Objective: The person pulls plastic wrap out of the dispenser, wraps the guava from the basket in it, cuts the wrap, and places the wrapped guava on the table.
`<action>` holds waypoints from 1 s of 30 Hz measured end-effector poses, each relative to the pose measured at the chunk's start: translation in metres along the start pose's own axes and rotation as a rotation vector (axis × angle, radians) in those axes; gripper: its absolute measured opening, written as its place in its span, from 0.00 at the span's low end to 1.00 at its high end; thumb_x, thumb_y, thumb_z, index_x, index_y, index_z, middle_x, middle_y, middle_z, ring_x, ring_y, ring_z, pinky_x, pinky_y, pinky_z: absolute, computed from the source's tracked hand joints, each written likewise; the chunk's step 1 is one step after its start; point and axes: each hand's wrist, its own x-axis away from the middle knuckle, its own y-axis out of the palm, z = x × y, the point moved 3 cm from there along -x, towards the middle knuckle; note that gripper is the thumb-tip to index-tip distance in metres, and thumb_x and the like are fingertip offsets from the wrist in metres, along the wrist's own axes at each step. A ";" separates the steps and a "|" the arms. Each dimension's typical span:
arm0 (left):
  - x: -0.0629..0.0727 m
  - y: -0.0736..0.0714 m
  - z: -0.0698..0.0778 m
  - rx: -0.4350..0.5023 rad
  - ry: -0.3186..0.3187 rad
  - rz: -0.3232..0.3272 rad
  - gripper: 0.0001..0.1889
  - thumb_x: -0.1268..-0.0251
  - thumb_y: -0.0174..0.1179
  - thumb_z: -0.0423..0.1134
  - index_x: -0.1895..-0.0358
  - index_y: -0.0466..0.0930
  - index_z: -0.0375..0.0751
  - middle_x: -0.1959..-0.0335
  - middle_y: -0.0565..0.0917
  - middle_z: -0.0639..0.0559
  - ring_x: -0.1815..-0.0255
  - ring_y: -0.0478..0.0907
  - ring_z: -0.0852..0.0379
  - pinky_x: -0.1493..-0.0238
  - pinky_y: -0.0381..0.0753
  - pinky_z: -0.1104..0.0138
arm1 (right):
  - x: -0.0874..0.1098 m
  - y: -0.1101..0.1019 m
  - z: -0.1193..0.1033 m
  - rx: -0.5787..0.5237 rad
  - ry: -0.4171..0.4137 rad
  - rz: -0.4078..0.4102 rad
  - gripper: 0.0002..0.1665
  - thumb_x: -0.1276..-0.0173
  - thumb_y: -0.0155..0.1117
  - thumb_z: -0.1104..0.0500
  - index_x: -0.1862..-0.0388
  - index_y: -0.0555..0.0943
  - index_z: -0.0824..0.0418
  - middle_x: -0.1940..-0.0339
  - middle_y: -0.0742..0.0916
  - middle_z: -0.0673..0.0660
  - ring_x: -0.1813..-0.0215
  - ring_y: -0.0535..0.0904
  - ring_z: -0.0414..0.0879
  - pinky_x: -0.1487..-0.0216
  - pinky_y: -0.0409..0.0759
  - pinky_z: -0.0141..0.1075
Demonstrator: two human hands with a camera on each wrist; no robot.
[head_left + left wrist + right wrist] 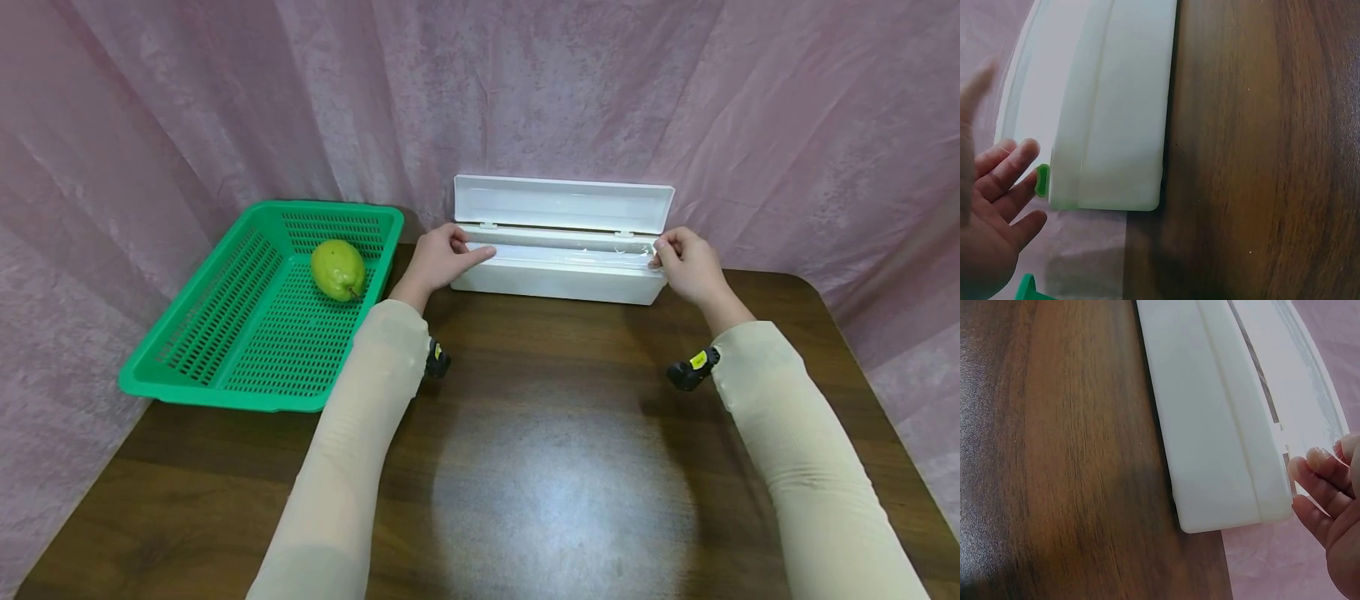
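A long white plastic wrap dispenser (551, 283) stands at the back of the table, its lid (562, 204) raised toward the curtain. Inside lies a pale roll (555, 255) along its length. At the right end, my right hand (693, 265) pinches the edge of the clear plastic wrap (636, 249) between thumb and fingertips. My left hand (437, 262) is at the left end, thumb stretched out over the opening and apart from the loosely bent fingers. In the left wrist view a small green tab (1042, 180) sits on the box's rim, beside those fingers.
Left of the dispenser is a green plastic basket (262, 398) with a yellow-green fruit (338, 270) in it. A pink curtain (555, 92) hangs right behind the brown wooden table (555, 400).
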 end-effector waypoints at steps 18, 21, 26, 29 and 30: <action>-0.003 -0.009 0.007 -0.084 0.008 0.005 0.13 0.33 0.58 0.45 0.54 0.84 0.42 0.55 0.84 0.48 0.57 0.77 0.52 0.55 0.77 0.61 | 0.002 -0.006 0.000 -0.001 -0.016 0.016 0.18 0.24 0.43 0.55 0.57 0.73 0.69 0.67 0.84 0.63 0.75 0.72 0.29 0.75 0.69 0.26; -0.003 -0.012 0.008 -0.074 0.000 0.006 0.13 0.33 0.58 0.45 0.53 0.84 0.43 0.55 0.84 0.48 0.58 0.76 0.52 0.56 0.77 0.61 | 0.001 -0.007 -0.002 -0.022 -0.030 0.031 0.18 0.24 0.44 0.55 0.58 0.74 0.70 0.68 0.84 0.64 0.75 0.73 0.28 0.75 0.68 0.24; -0.003 -0.015 0.011 -0.072 0.010 0.007 0.13 0.33 0.57 0.44 0.52 0.84 0.42 0.54 0.84 0.47 0.55 0.78 0.52 0.54 0.78 0.60 | 0.000 -0.009 -0.005 -0.036 -0.039 0.031 0.18 0.24 0.45 0.54 0.58 0.73 0.69 0.72 0.85 0.55 0.75 0.73 0.29 0.75 0.68 0.25; -0.004 -0.016 0.011 -0.071 0.011 0.006 0.13 0.32 0.57 0.44 0.52 0.84 0.43 0.53 0.84 0.48 0.53 0.78 0.52 0.52 0.78 0.60 | 0.000 -0.010 -0.006 -0.039 -0.037 0.028 0.18 0.24 0.44 0.53 0.57 0.73 0.68 0.74 0.85 0.50 0.75 0.71 0.31 0.74 0.68 0.27; -0.004 -0.016 0.011 -0.068 0.009 0.005 0.13 0.32 0.57 0.43 0.52 0.84 0.43 0.52 0.84 0.48 0.52 0.78 0.52 0.51 0.78 0.60 | -0.001 -0.011 -0.006 -0.039 -0.036 0.028 0.18 0.24 0.44 0.53 0.57 0.73 0.68 0.73 0.85 0.50 0.75 0.71 0.32 0.74 0.68 0.27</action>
